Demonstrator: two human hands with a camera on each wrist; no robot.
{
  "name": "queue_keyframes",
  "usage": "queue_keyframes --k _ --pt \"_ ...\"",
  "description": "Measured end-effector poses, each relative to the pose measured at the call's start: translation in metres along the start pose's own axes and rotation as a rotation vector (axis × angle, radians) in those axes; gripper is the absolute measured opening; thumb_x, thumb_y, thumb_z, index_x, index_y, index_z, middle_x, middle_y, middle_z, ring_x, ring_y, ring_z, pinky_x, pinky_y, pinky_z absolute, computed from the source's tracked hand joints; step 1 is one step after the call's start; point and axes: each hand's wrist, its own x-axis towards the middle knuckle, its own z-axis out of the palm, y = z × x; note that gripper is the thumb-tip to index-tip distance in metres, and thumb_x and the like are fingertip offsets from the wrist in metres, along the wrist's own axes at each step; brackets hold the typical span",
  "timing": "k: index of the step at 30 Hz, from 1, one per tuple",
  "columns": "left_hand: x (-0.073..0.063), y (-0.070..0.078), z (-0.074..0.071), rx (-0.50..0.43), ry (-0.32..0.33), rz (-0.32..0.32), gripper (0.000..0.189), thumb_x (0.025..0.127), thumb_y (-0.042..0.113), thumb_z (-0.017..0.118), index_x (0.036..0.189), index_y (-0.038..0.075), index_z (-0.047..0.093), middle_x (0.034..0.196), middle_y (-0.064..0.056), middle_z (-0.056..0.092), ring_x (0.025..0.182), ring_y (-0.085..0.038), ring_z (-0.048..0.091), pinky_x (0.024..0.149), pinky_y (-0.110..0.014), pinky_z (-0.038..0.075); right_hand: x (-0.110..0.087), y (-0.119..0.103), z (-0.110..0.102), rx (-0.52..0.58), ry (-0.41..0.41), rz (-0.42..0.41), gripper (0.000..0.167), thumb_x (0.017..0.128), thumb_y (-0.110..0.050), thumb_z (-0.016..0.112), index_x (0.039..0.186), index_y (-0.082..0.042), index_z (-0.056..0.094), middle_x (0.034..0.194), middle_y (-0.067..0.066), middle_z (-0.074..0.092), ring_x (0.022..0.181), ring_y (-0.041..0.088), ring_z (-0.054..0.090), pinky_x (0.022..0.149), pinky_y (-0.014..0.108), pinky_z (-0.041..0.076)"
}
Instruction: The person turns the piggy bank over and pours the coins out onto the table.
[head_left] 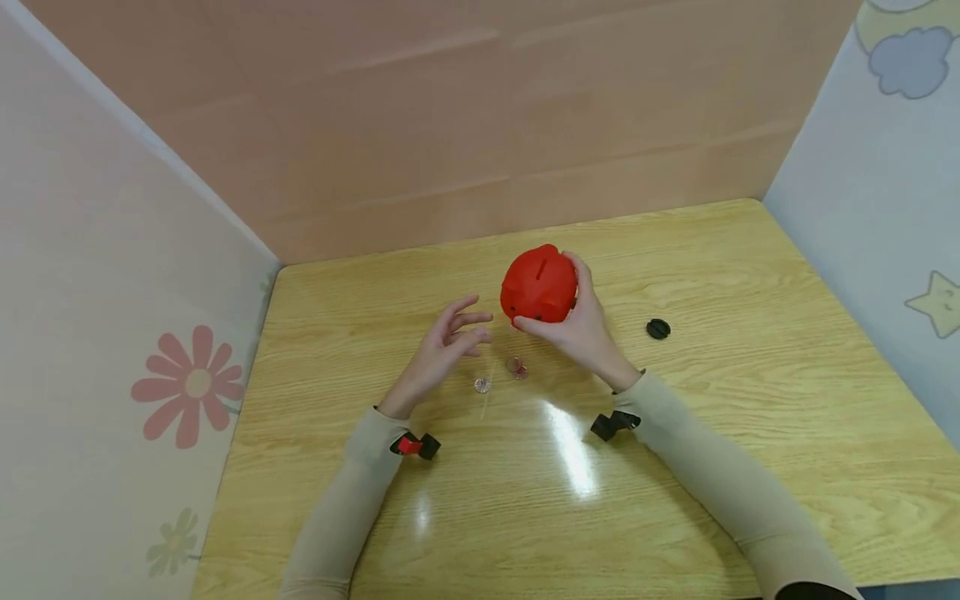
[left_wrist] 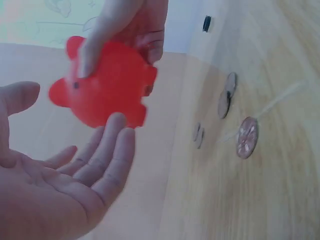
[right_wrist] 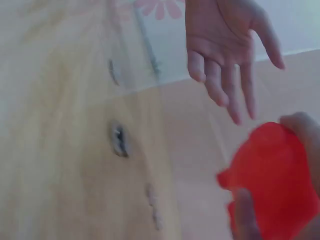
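A red piggy bank (head_left: 538, 287) is raised above the table, its coin slot facing up. My right hand (head_left: 588, 337) grips it, with the thumb beside the snout end and the fingers on the far side. In the left wrist view the piggy bank (left_wrist: 112, 92) shows its stubby legs and one dark eye. To its left is my left hand (head_left: 444, 346), fingers spread and loosely bent, palm turned toward the piggy bank and holding nothing. Several coins lie on the table below, among them a coin (head_left: 482, 385) near the left hand and a coin (head_left: 513, 365) under the piggy bank.
A round black plug (head_left: 658, 329) lies on the wooden table (head_left: 750, 433), right of the right hand. A thin pale streak (left_wrist: 280, 102) runs past one coin. Printed walls stand left and right, and a plain pinkish backdrop (head_left: 450, 133) rises behind the table.
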Motion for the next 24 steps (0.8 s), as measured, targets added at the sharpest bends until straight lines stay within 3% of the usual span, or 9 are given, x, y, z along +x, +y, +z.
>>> queue_keyframes --k 4,6,12,14,21,24 --pt "0.0 0.0 -0.002 -0.009 -0.003 -0.037 0.06 0.111 0.015 0.055 0.165 0.01 0.03 0.158 -0.028 0.049 0.135 -0.05 0.06 0.109 -0.06 0.053 0.001 -0.003 -0.006 0.014 -0.057 0.052 0.103 0.085 -0.02 0.089 0.165 -0.025 0.025 0.16 0.011 0.044 0.138 0.04 0.053 0.096 0.054 0.061" --pt "0.001 -0.001 -0.002 -0.002 -0.017 -0.061 0.061 0.111 0.016 0.055 0.165 0.009 0.029 0.159 -0.027 0.049 0.136 -0.049 0.06 0.109 -0.056 0.054 0.001 -0.003 -0.007 0.049 -0.096 0.103 0.102 0.087 -0.019 0.087 0.166 -0.024 0.024 0.159 0.014 0.045 0.136 0.041 0.055 0.089 0.05 0.064" --pt "0.003 -0.003 0.002 0.01 -0.036 -0.085 0.062 0.11 0.019 0.056 0.166 0.011 0.03 0.159 -0.025 0.048 0.137 -0.047 0.059 0.104 -0.042 0.057 0.004 0.004 -0.01 0.13 -0.107 0.209 0.102 0.089 -0.019 0.085 0.167 -0.023 0.02 0.162 0.016 0.039 0.135 0.043 0.051 0.075 0.036 0.063" --pt "0.003 -0.004 0.002 0.011 -0.038 -0.086 0.062 0.11 0.019 0.056 0.166 0.011 0.031 0.159 -0.025 0.048 0.138 -0.047 0.059 0.105 -0.046 0.056 0.004 0.005 -0.012 0.123 -0.13 0.206 0.103 0.087 -0.019 0.086 0.167 -0.024 0.02 0.162 0.015 0.039 0.136 0.041 0.05 0.078 0.035 0.063" --pt "0.002 -0.005 0.001 0.029 -0.038 -0.123 0.062 0.11 0.025 0.057 0.165 0.012 0.032 0.158 -0.018 0.049 0.135 -0.041 0.06 0.11 -0.061 0.051 -0.001 0.008 -0.006 0.1 -0.337 0.114 0.102 0.085 -0.011 0.088 0.165 -0.025 0.026 0.158 0.015 0.044 0.137 0.042 0.053 0.085 0.041 0.064" --pt "0.001 -0.005 0.001 0.035 -0.039 -0.13 0.061 0.11 0.026 0.057 0.165 0.014 0.033 0.159 -0.017 0.049 0.136 -0.041 0.06 0.11 -0.062 0.05 -0.001 0.007 -0.002 0.088 -0.31 0.109 0.101 0.085 -0.016 0.088 0.164 -0.027 0.027 0.156 0.013 0.046 0.134 0.042 0.055 0.081 0.043 0.065"
